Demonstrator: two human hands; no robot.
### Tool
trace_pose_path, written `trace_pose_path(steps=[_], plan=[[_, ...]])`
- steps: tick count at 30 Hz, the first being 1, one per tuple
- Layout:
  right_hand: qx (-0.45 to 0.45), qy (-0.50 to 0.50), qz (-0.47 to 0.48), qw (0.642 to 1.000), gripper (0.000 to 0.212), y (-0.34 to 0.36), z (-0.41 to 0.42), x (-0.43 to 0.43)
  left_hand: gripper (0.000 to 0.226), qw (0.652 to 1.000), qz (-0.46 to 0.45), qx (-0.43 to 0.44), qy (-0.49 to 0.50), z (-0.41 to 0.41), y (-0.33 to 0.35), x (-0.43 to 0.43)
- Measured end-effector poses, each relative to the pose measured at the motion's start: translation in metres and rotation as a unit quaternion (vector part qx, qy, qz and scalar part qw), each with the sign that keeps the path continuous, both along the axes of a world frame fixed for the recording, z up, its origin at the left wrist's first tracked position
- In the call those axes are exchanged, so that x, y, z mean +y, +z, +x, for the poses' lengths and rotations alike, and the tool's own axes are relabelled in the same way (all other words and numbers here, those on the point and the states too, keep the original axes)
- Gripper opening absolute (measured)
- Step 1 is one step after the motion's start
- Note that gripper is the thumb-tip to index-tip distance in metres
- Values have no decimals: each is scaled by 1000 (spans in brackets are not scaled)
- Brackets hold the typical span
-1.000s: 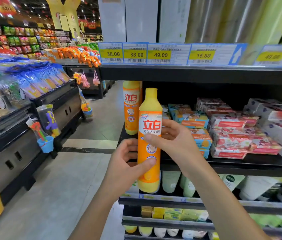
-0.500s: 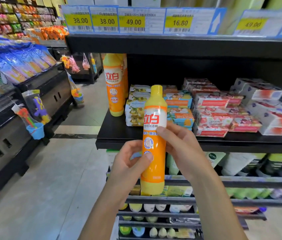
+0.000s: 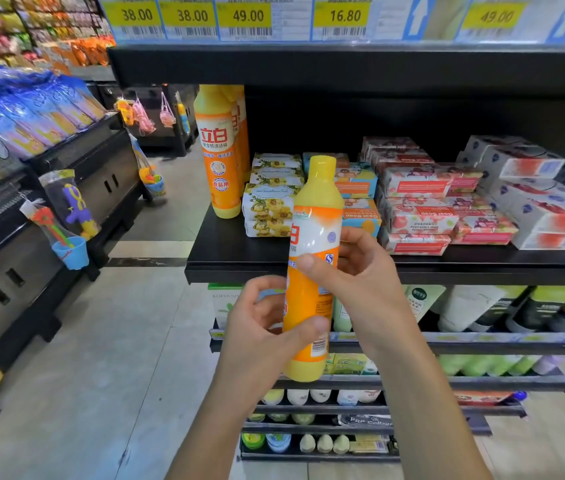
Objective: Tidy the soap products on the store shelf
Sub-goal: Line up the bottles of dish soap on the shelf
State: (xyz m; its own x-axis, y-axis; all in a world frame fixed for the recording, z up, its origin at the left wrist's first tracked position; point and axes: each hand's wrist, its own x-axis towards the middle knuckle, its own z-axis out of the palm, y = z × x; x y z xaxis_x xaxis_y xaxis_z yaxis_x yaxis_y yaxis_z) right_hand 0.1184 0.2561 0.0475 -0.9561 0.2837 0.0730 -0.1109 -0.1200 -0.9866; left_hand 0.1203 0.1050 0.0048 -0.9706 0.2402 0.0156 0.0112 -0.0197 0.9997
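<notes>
Head view showed a person holding a dish soap bottle (image 3: pixel 312 271) upright in both hands, in the air in front of the black shelf's (image 3: pixel 239 258) front edge and not resting on it. The bottle was yellow with an orange and white label, cap on and pointing up. The left hand (image 3: pixel 260 334) gripped its lower half, thumb pressed across the front and fingers curled round the back. The right hand (image 3: pixel 360 282) gripped the middle, thumb on the label and fingers wrapped behind. On the shelf behind, at its left end, matching orange bottles (image 3: pixel 218 157) stood upright one behind another. Just right of them lay a stack of soap packs with yellow flowers (image 3: pixel 270 202), then blue and orange soap boxes (image 3: pixel 360 183) partly hidden by the held bottle, then stacked pink soap boxes (image 3: pixel 419 216), and white boxes (image 3: pixel 533 202) at the far right. Yellow price tags (image 3: pixel 249 17) ran along the shelf above. Lower shelves held white and green bottles (image 3: pixel 475 306). To the left, across the grey floor (image 3: pixel 118 341), another display carried hanging toy buckets (image 3: pixel 73 252).
</notes>
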Motion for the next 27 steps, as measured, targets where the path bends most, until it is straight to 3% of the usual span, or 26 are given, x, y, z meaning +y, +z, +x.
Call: trace_pose_path(steps=[8, 14, 18, 22, 27], plan=[[-14, 153, -104, 983, 37, 4, 9, 10, 47, 994, 60, -69, -53, 5, 5, -5], [-22, 132, -100, 986, 44, 2, 11, 11, 43, 991, 60, -72, -93, 5, 4, -8], [3, 120, -90, 989, 43, 5, 13, 13, 51, 988, 69, -79, -116, 6, 3, -8], [9, 80, -68, 994, 45, 6, 12, 13, 42, 994, -8, -10, -104, 5, 7, -9], [10, 24, -44, 999, 55, 3, 10, 11, 68, 996, -68, 29, -49, 4, 6, -2]])
